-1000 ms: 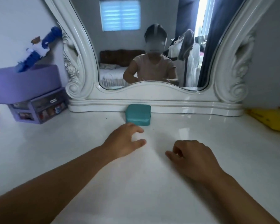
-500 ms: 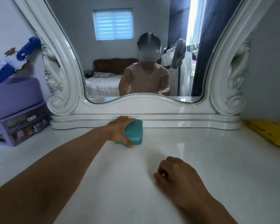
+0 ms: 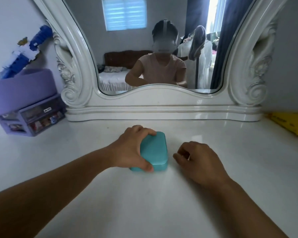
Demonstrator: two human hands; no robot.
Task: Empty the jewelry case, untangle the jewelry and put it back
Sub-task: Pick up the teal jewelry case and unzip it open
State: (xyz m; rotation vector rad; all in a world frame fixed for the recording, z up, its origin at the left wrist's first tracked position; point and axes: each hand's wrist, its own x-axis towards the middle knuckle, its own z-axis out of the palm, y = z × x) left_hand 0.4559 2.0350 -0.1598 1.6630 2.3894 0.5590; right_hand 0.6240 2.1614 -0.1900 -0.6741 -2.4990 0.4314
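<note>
One teal jewelry case (image 3: 155,150), a smooth rounded-corner square with its lid closed, lies on the glossy white surface (image 3: 162,203). The left hand (image 3: 131,150) grips its left side, fingers curled over the far edge, thumb on the near one. It has been drawn closer from the carved white mirror frame (image 3: 162,107). The right hand (image 3: 198,162) rests just beside it, loosely curled, holding nothing.

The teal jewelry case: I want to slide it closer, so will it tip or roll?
Probably neither: the teal jewelry case is low, flat-bottomed and lies closed on the white tabletop. It probably glides easily on that glossy surface. The left hand grips it alone, suggesting lightness.
</note>
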